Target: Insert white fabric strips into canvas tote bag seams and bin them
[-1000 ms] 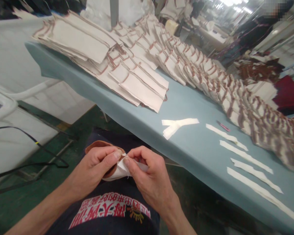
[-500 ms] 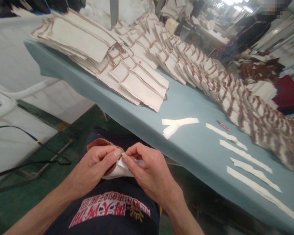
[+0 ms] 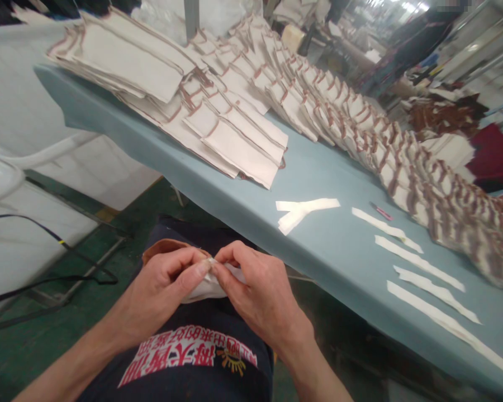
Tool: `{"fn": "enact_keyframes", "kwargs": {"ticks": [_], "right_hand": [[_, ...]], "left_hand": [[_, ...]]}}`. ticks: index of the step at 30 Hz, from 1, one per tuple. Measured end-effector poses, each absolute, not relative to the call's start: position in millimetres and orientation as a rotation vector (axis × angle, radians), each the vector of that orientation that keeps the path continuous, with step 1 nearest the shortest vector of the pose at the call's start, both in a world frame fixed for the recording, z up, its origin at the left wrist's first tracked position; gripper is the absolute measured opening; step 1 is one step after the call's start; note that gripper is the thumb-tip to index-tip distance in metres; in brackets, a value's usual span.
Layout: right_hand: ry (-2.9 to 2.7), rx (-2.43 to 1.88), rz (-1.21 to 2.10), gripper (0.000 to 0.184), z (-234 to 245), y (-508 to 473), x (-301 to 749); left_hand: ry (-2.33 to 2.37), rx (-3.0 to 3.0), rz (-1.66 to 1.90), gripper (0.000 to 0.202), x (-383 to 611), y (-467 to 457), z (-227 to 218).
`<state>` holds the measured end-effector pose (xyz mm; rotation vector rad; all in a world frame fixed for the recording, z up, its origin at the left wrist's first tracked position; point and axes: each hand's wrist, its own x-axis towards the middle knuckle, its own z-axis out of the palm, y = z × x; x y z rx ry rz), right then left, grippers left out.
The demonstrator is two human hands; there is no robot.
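Over my lap, my left hand [image 3: 167,285] pinches the edge of a white-and-brown fabric piece [image 3: 205,291] between thumb and forefinger. Its brown part [image 3: 164,246] curls up behind that hand. My right hand [image 3: 262,287] pinches the white edge of the same piece, with its fingertips almost touching the left ones. What lies exactly between the fingertips is too small to make out. Both hands stay in front of my dark apron [image 3: 193,363], which carries red and white lettering.
A table with a blue-green cover [image 3: 327,234] slants across from upper left to lower right. On it lie stacked cream panels with brown edging [image 3: 238,142], a long overlapping row of similar pieces [image 3: 343,123], loose white strips [image 3: 419,262], crossed strips [image 3: 295,212] and a small pink-handled tool [image 3: 382,211].
The fingertips of both hands have drawn slightly closer together on the white edge. Less of the brown part shows beside my left thumb. The view has shifted a little.
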<state>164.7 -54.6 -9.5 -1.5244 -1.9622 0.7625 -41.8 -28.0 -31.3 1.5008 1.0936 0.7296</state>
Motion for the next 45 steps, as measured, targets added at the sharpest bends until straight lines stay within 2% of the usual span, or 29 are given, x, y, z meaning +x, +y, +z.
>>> {"fn": "enact_keyframes", "kwargs": {"ticks": [3,6,9,11,16,19,28,34,39,43,45], "right_hand": [[-1.932,-1.521,0.815,0.014,-9.7,-55.5,164.0],[-1.836,-1.533,0.914,0.013,-14.4,-56.3,161.1],[-1.613,-1.507,1.166,0.018,-25.2,-53.1,160.9],[-1.407,-1.426,1.452,0.028,-35.4,-48.0,163.8],[-0.937,-1.101,2.204,0.072,-68.7,-38.3,169.7],[-0.772,-0.962,2.377,0.077,-87.6,-43.0,165.4],[-0.86,-0.881,2.126,0.074,-107.2,-54.4,151.4],[-0.952,-0.97,1.782,0.056,-88.4,-46.7,174.0],[-1.516,-0.993,1.274,0.041,-36.9,-44.0,187.2],[-2.022,-0.883,1.029,0.052,-13.6,-34.8,182.8],[-2.196,-0.932,0.913,0.048,-10.1,-28.8,181.8]], "left_hand": [[1.041,1.456,0.69,0.031,-42.5,-28.1,-31.3],[1.097,1.495,0.729,0.028,-38.4,-29.4,-31.4],[1.216,1.56,0.771,0.028,-33.2,-34.4,-35.0],[1.256,1.586,0.773,0.027,-31.2,-39.5,-39.3],[1.2,1.7,0.856,0.026,-29.1,-48.9,-44.3],[1.131,1.74,0.93,0.027,-28.1,-49.9,-42.1],[1.067,1.468,0.723,0.024,-36.6,-42.7,-59.0],[0.972,1.475,0.531,0.025,-38.8,-30.5,-36.6],[0.903,1.657,0.489,0.03,-39.0,-24.9,-16.5],[0.876,1.833,0.507,0.03,-47.4,-27.4,-10.1],[0.915,1.891,0.554,0.028,-52.7,-30.1,-7.0]]}}
